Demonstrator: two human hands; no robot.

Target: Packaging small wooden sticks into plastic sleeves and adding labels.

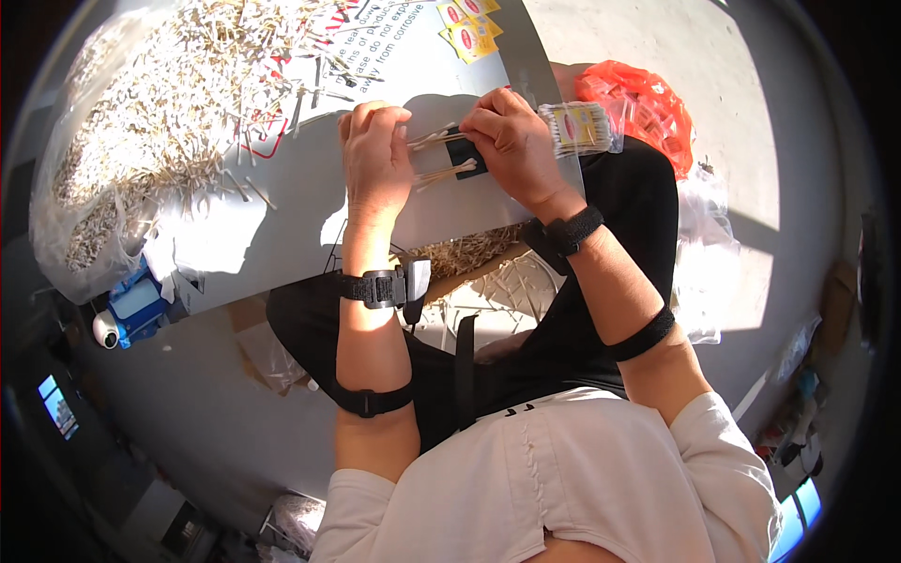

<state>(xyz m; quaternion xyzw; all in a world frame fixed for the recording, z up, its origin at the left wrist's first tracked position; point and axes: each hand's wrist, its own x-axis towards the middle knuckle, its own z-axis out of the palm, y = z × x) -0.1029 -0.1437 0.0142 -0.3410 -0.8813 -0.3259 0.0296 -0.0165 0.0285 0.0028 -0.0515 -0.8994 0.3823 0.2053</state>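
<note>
On the near right part of the grey table (291, 242), a few loose cotton swabs (449, 172) lie in the gap between my two hands. Their long axis runs mostly from left to right, with the right ends a little farther from me. So they point across from my left hand (375, 158) toward my right hand (514, 148), and their left ends reach close to the left fingers. I judge the left hand to be the nearer one. Its fingers are bent, but whether they pinch any swab I cannot tell, because the back of the hand covers this. My right hand is also curled, beside a small dark patch (465, 151) on the table; what its fingertips grasp (if they grasp anything) is hidden from me.

Just to the right of this hand is a clear packet of swabs (582, 129) with a yellow label, near the table's edge, and beyond it sits a red plastic bag (638, 98). The big heap of swabs (188, 113) spreads on my left, and some yellow cards (469, 36) lie farther away. Between the hands I see no obstacle; only the packet limits the room on the right.
</note>
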